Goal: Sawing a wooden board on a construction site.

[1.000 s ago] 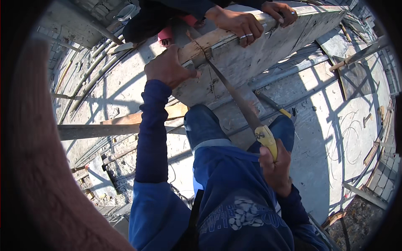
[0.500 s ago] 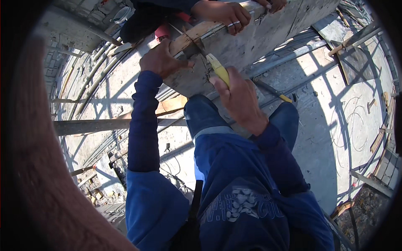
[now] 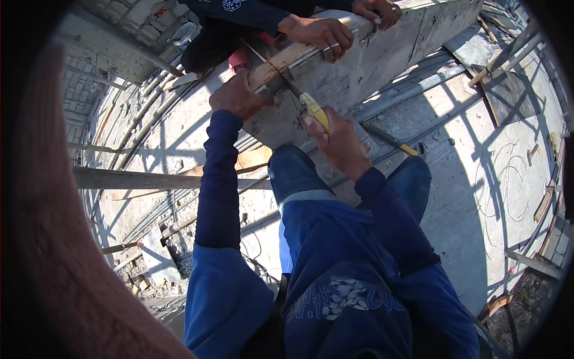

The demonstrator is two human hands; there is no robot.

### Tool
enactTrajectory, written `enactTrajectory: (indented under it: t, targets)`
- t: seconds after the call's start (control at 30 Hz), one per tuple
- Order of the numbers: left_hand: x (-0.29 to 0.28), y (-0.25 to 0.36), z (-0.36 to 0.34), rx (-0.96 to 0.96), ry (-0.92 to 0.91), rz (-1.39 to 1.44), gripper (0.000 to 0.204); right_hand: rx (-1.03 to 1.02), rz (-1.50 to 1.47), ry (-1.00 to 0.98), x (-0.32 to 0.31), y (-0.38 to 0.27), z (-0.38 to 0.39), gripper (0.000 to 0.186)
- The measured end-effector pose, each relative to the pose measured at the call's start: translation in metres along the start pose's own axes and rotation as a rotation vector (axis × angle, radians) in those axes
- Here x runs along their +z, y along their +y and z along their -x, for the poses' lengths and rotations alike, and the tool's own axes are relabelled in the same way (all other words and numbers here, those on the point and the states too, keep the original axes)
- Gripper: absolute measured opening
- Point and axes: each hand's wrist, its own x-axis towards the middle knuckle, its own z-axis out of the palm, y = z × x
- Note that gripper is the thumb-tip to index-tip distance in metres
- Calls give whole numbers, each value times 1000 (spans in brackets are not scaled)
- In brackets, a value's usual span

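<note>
My left hand (image 3: 233, 97) grips the near end of an upright panel (image 3: 353, 75) topped by a pale wooden batten (image 3: 266, 72). My right hand (image 3: 341, 140) is closed on the yellow handle of a hand saw (image 3: 314, 109). The saw's blade (image 3: 289, 84) crosses the batten at a cut just right of my left hand; part of it sticks out beyond the far side. A co-worker's two hands (image 3: 323, 37) rest on the batten farther along to the right, near the top of the view.
A tool with a yellow grip (image 3: 391, 140) lies on the concrete floor (image 3: 466, 221) right of my knees. Steel bars and pipes (image 3: 131, 182) lie at left, with offcuts and rubble below them. A sheet (image 3: 511, 96) and poles are at upper right; a bucket (image 3: 184, 35) stands behind the co-worker.
Since a second ago my right hand has moved up and forward with the saw, pushing the blade farther through the batten. In the last half second it has drawn back slightly.
</note>
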Motion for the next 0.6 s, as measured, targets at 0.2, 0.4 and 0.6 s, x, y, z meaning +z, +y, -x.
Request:
enactTrajectory:
  t: [0.2,0.4,0.6]
  targets:
    - [-5,-4,0,104,-20,6,93,66,157,-175,-49,-61,-6,30]
    - [-9,4,15,65,-5,-24,88,255,18,-99,-100,-64,103,35]
    - [1,14,20,7,32,-7,83,81,57,-67,11,-4,-5,33]
